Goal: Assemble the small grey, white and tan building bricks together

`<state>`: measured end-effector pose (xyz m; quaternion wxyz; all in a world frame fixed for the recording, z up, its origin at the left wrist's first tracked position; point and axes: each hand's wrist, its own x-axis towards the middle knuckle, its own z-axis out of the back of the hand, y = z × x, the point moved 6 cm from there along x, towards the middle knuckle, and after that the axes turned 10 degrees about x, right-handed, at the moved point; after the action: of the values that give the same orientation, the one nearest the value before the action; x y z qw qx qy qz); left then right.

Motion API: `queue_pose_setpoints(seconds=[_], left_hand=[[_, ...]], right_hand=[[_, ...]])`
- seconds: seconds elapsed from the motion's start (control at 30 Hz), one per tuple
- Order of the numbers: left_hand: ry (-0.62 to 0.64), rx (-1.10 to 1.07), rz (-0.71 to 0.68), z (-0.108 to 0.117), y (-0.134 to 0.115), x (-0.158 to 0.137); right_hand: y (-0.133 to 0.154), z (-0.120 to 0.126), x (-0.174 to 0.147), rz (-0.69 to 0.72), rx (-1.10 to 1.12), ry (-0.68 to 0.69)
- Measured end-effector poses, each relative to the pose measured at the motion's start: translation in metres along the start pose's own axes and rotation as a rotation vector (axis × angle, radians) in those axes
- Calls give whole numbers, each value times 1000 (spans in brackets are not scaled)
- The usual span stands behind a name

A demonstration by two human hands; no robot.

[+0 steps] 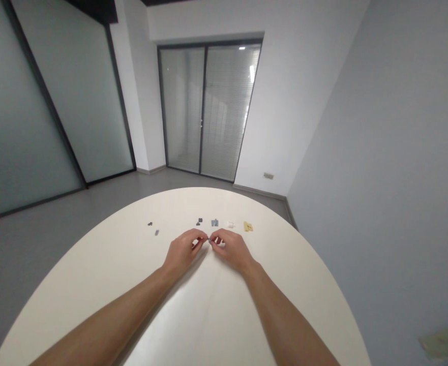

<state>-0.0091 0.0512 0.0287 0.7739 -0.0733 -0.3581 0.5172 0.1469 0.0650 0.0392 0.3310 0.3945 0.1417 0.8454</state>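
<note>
My left hand (185,248) and my right hand (229,247) meet over the middle of the table, fingertips almost together. Pinched between them is a tiny dark grey piece (209,239), mostly covered by the fingers; its exact kind is too small to make out. Both hands are closed on it. Just beyond the fingers lie small dark pieces (199,221), blue-grey pieces (215,222), white pieces (230,224) and yellow pieces (248,226) in a loose row. Farther left are a small black piece (150,223) and a flat grey piece (156,233).
A round white table (193,315) carries the pieces, its curved far edge just past their row. Behind it stand a glass double door (204,112) with blinds and a white wall. Frosted glass panels (71,91) are on the left, a plain wall (391,178) on the right.
</note>
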Motion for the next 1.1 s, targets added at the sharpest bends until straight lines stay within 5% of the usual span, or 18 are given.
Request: queue_pose_setpoints(seconds=[1.1], left_hand=[[-10, -2, -29, 1, -1, 1]], right_hand=[[1, 0, -1, -14, -6, 11]])
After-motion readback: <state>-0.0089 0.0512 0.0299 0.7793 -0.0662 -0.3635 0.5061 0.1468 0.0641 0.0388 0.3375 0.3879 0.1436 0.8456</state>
